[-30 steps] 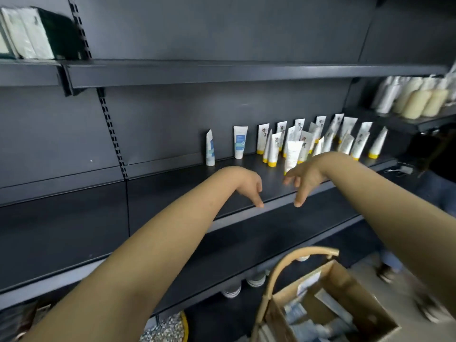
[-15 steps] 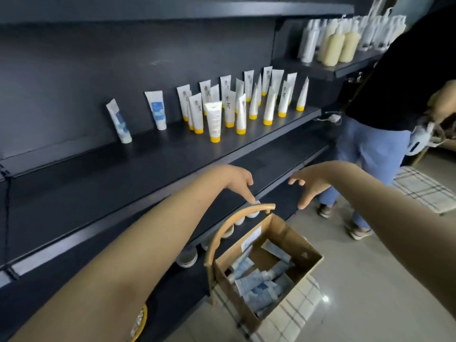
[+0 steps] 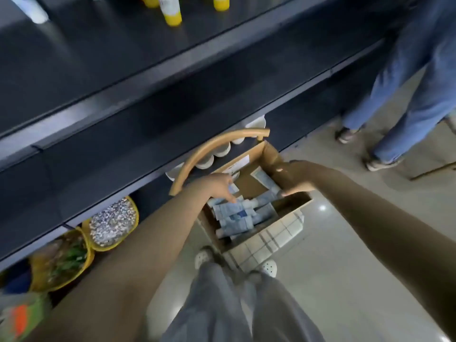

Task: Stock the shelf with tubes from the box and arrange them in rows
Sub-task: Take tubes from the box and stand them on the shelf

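- The left hand (image 3: 216, 186) and right hand (image 3: 294, 178) have dropped from above the brown cardboard box (image 3: 271, 154) into it.
- The left hand's fingers reach the pale blue-and-white tubes (image 3: 234, 218) heaped inside; whether they grip one is unclear.
- The right hand spreads open, empty, over the box's right wall.
- Tube print is too blurred to read.

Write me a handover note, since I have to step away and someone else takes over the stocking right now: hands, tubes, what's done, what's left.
Left hand: down in the box, fingers spread over a tube; grip too blurred to tell.
Right hand: open, at the box's right side, holding nothing.
Tubes: a pile lies in the box, below the shelf.
Done: some yellow-capped tubes stand on the shelf.
To do: lift the boxed tubes up and line them in rows.
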`<action>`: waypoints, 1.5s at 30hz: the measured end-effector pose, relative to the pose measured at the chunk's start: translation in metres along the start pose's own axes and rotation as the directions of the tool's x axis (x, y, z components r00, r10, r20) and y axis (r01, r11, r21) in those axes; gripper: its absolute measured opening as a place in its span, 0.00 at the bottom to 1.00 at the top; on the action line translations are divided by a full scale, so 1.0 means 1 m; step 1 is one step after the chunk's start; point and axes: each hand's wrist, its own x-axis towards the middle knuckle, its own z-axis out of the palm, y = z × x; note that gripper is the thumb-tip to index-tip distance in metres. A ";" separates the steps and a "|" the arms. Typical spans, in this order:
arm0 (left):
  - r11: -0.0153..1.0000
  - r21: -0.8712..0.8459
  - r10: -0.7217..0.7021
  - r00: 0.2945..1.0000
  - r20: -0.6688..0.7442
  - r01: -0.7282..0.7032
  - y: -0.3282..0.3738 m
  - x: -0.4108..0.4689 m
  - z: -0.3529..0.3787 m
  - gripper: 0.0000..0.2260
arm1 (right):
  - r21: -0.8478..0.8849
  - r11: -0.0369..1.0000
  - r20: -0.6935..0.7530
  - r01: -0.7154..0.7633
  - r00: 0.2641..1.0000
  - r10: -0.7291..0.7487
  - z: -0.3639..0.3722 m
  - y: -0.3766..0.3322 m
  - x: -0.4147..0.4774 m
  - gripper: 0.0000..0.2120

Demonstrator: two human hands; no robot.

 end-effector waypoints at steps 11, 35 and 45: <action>0.970 -0.225 -0.094 0.996 0.000 0.092 -0.076 0.159 0.136 0.26 | 0.261 0.954 0.042 -0.150 0.989 0.144 0.145 0.065 0.180 0.36; 0.598 -0.787 -0.230 0.973 0.017 0.154 -0.108 0.225 0.140 0.06 | 0.265 0.947 0.059 -0.181 0.983 0.172 0.197 0.047 0.312 0.22; 0.612 -0.791 -0.141 0.984 -0.105 0.003 -0.095 0.184 0.113 0.13 | 0.437 0.894 -0.008 -0.097 0.994 0.111 0.177 0.031 0.242 0.21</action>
